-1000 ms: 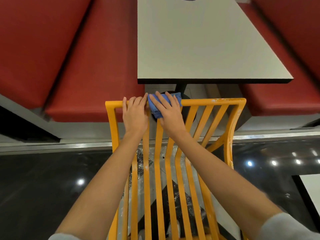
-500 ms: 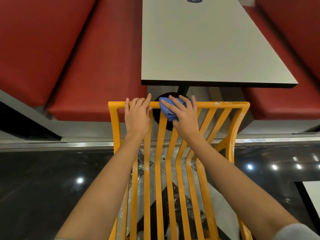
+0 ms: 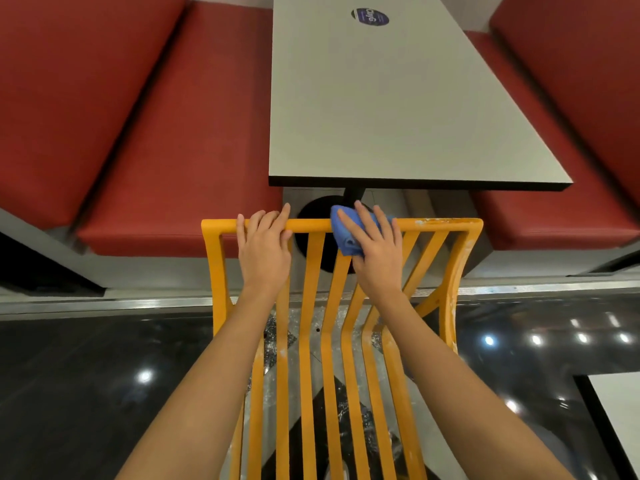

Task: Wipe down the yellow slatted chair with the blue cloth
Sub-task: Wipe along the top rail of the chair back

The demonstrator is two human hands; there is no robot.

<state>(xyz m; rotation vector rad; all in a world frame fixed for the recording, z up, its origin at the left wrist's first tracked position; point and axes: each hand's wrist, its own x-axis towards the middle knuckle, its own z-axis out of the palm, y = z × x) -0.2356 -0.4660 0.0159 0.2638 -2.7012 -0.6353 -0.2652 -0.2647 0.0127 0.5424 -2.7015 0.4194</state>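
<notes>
The yellow slatted chair stands in front of me, its top rail running left to right across the middle of the view. My left hand grips the top rail near its left end. My right hand presses the bunched blue cloth against the top rail and upper slats, a little right of centre. Most of the cloth is hidden under my fingers. White smears show on the rail's right end and the right upright.
A grey table with a dark round sticker stands just beyond the chair, on a black pedestal. Red padded benches flank it on both sides. The floor is glossy black with light reflections. A white surface sits at lower right.
My right hand has slid the blue cloth to the right along the top rail. My left hand has kept its grip on the rail. The view has shifted slightly.
</notes>
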